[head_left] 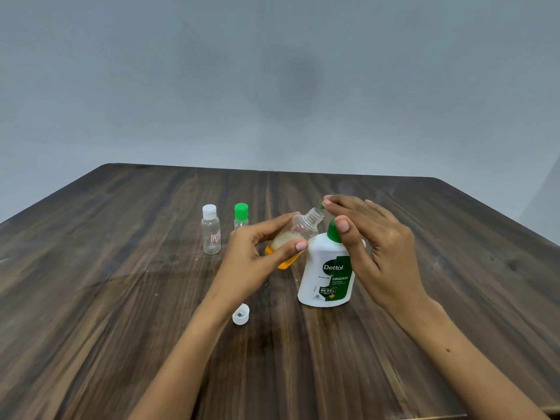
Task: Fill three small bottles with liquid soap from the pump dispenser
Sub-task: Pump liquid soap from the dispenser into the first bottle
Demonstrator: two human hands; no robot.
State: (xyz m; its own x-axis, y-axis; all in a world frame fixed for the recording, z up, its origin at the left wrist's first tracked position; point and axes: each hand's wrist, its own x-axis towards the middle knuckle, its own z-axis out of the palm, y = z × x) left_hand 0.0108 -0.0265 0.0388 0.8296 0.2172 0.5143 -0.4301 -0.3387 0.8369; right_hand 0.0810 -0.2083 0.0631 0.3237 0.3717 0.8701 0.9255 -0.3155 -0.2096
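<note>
My left hand (pixel 257 253) grips a small clear bottle (pixel 298 231), tilted with its open neck up toward the pump spout; orange soap with foam sits in its lower part. The white Dettol pump dispenser (pixel 328 277) with a green pump stands upright at the centre of the table. My right hand (pixel 372 237) lies over the pump head, fingers spread, thumb on the green collar. Two more small bottles stand behind on the left: one with a white cap (pixel 211 230), clear and seemingly empty, and one with a green cap (pixel 241 216), partly hidden by my left hand.
A loose white bottle cap (pixel 241 314) lies on the dark wooden table (pixel 121 298) in front of my left wrist. The table's far edge meets a plain grey wall.
</note>
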